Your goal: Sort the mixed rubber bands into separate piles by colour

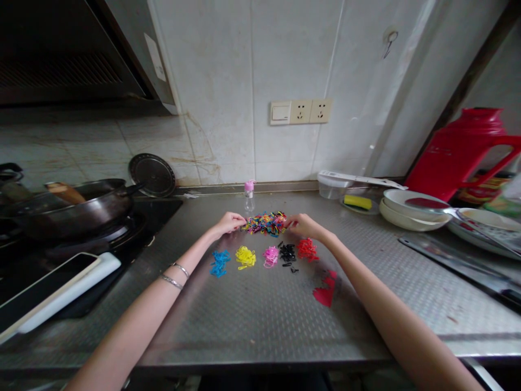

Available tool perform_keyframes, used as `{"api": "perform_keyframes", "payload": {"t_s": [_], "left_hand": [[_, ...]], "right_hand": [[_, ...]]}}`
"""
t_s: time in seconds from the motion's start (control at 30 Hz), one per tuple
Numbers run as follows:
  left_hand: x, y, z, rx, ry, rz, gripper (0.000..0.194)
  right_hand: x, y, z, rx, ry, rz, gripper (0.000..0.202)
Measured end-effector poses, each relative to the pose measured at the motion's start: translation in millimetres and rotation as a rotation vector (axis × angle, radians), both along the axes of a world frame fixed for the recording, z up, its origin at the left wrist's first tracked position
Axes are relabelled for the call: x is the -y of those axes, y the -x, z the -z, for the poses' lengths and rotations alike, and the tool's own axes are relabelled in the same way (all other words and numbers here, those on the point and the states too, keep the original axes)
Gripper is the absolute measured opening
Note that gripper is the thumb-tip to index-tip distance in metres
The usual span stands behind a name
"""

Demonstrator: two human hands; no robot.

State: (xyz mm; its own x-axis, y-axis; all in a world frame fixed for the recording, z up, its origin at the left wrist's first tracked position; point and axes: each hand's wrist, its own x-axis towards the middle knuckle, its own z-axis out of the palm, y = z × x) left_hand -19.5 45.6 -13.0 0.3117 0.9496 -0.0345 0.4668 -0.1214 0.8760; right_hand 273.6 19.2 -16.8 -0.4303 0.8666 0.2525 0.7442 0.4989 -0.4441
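Observation:
A mixed heap of small, many-coloured loops, like tiny rubber bands or pins (265,223), lies on the metal counter. At its left edge is my left hand (231,222), fingers pinched together. My right hand (303,224) pinches at the right edge of the same heap. Anything between the fingertips is too small to make out. Nearer to me, similar pieces lie in single-colour piles: a blue pile (220,263), a yellow pile (245,257), a pink pile (271,256), a black pile (287,252) and a red pile (307,249). Behind the heap stands a small clear bottle with a pink cap (249,195).
A pan (77,212) sits on the stove at left, with a phone-like device (61,293) in front. To the right are a yellow sponge (358,202), stacked bowls (411,217), a cleaver-like blade (451,266) and a red thermos (459,152). A red patch (325,290) marks the counter.

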Motion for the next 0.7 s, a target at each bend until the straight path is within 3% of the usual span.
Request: {"api": "perform_keyframes", "payload": {"t_s": [0.4, 0.7], "left_hand": [[-3.3, 8.5, 7.2, 0.049, 0.060, -0.020, 0.032], [-0.1, 8.7, 6.6, 0.076, 0.064, 0.010, 0.033]], "right_hand": [[12.2, 15.3, 0.9, 0.149, -0.133, 0.030, 0.027], [5.5, 5.2, -2.2, -0.017, -0.159, 0.033, 0.023]]}}
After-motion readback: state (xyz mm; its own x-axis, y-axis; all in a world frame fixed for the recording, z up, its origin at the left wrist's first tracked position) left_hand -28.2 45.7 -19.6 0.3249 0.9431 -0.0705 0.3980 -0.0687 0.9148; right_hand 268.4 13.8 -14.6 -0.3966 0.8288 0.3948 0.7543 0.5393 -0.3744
